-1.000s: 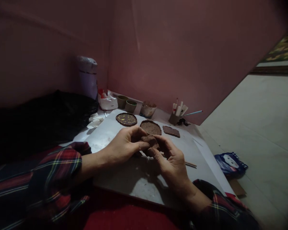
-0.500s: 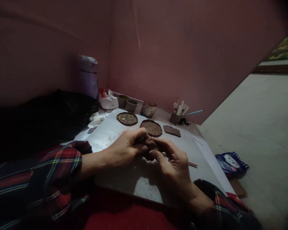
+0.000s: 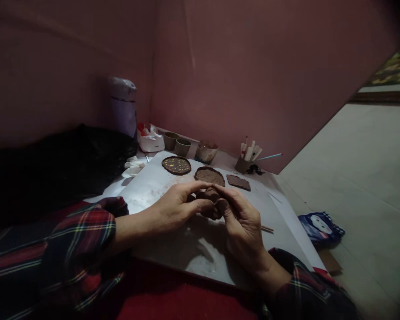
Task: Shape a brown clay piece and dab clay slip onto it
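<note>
Both hands, left hand (image 3: 176, 209) and right hand (image 3: 243, 224), pinch a brown clay lump (image 3: 210, 200) between their fingers.

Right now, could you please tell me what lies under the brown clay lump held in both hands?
Under the brown clay lump lies the white board; the fingers hide the patch directly below.

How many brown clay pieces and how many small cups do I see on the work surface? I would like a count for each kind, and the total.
Flat clay pieces on the board: 3 (dotted disc, plain disc, small slab)
Clay lump in both hands: 1
Small green cups: 2
Total: 6
</note>
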Demonstrator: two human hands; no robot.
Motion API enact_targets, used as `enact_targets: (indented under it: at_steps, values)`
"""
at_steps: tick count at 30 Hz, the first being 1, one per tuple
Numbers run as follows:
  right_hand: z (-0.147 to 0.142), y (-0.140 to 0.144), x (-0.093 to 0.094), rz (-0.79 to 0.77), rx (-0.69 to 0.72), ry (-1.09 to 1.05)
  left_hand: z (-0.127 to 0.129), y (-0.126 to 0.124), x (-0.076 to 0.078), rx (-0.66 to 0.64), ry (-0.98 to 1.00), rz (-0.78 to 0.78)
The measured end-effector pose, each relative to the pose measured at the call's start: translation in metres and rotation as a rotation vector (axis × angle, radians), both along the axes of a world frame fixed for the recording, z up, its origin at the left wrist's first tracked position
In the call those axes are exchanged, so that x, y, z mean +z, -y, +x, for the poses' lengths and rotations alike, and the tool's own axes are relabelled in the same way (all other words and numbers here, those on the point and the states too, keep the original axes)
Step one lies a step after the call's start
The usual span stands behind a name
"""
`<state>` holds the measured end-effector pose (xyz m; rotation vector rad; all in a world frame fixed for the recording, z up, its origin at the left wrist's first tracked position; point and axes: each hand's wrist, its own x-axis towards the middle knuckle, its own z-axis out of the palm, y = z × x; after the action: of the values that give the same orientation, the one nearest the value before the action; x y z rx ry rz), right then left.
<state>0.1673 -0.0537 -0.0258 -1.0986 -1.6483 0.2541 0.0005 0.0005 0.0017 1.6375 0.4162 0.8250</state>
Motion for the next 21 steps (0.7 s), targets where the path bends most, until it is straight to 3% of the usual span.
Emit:
enact_targets:
  at_steps: [5, 11, 21]
  values:
    - [0.001, 0.001, -0.002, -0.039, -0.012, -0.033, 0.0, 0.002, 0.003, -0.006, -0.055, -0.043]
    - [0.003, -0.001, 0.002, -0.107, -0.001, -0.034, -0.002, 0.004, 0.005, 0.153, -0.063, 0.006]
    - [-0.006, 0.003, 0.008, -0.304, 0.19, -0.345, -0.003, 0.0, -0.002, 0.233, -0.154, 0.3]
